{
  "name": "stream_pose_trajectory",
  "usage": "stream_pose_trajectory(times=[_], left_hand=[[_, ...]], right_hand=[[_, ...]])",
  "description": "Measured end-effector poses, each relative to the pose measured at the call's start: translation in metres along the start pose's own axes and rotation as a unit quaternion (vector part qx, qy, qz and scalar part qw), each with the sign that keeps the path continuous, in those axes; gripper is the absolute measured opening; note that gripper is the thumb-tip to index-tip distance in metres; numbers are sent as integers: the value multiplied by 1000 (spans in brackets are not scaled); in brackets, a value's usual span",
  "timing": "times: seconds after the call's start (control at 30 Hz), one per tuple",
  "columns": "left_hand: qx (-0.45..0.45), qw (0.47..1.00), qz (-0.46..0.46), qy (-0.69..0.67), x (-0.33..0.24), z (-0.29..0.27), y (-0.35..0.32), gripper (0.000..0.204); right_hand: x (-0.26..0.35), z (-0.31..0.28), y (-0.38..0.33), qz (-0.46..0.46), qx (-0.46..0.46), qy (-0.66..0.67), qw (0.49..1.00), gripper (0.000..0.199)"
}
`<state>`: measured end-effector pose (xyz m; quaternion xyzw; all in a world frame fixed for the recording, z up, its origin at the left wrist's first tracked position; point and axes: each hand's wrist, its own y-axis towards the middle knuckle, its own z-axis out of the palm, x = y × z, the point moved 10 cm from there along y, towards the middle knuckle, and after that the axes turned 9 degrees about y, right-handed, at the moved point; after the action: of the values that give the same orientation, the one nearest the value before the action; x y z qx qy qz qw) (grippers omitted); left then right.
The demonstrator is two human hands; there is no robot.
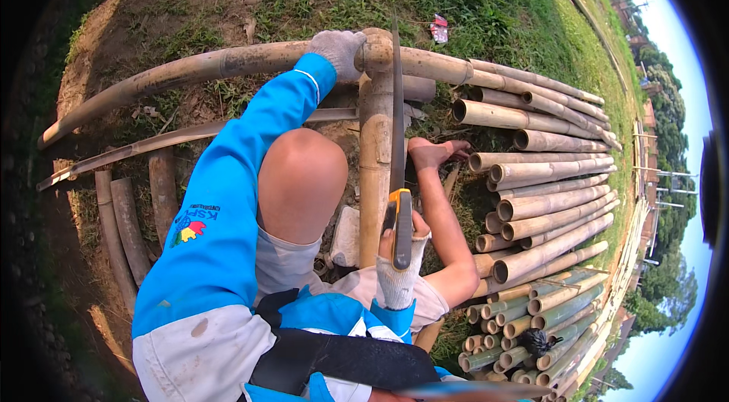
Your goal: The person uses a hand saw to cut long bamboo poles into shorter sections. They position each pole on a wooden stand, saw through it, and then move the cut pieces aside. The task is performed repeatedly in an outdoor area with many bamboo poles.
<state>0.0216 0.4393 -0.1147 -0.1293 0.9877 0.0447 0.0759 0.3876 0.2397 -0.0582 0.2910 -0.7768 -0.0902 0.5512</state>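
My left hand (pixel 338 51), in a grey knit glove, is closed over a long bamboo pole (pixel 258 60) that runs across in front of me. My right hand (pixel 396 278), in a pale glove with bare fingertips, grips a handsaw (pixel 401 231) by its orange and black handle. The narrow dark blade points away from me and crosses the pole just right of my left hand. Whether its teeth touch the bamboo, I cannot tell. A thicker bamboo piece (pixel 374 151) lies beneath the pole, running toward me between my legs, with the blade alongside it.
My bent knee (pixel 302 174) and bare foot (pixel 437 153) flank the thick bamboo. Many cut bamboo poles (pixel 554 174) lie stacked at right, with greener ones (pixel 562 303) nearer. A split bamboo strip (pixel 144 145) and short bamboo lengths (pixel 129 227) lie left. Grass holds scattered litter (pixel 439 28).
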Motion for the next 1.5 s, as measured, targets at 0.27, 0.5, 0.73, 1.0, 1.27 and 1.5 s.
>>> stream_pose_trajectory(times=[0.27, 0.5, 0.73, 1.0, 1.27, 1.5], left_hand=[[-26, 999, 34, -24, -7, -9, -4, 55], [25, 1000, 7, 11, 2, 10, 7, 65], [8, 1000, -9, 28, -2, -10, -7, 69], [39, 999, 17, 9, 3, 1, 11, 73], [-38, 999, 6, 18, -6, -5, -10, 67], [35, 999, 23, 16, 1, 4, 3, 63]], right_hand=[[-66, 88, 154, 10, 44, 108, 993, 51], [-2, -24, -61, 32, -6, -3, 999, 54], [-60, 95, 192, -44, 55, 110, 991, 52], [7, -14, -46, 48, 45, -32, 997, 54], [-40, 88, 191, -37, 39, 75, 996, 50], [-46, 26, 26, 64, 58, -2, 996, 55]])
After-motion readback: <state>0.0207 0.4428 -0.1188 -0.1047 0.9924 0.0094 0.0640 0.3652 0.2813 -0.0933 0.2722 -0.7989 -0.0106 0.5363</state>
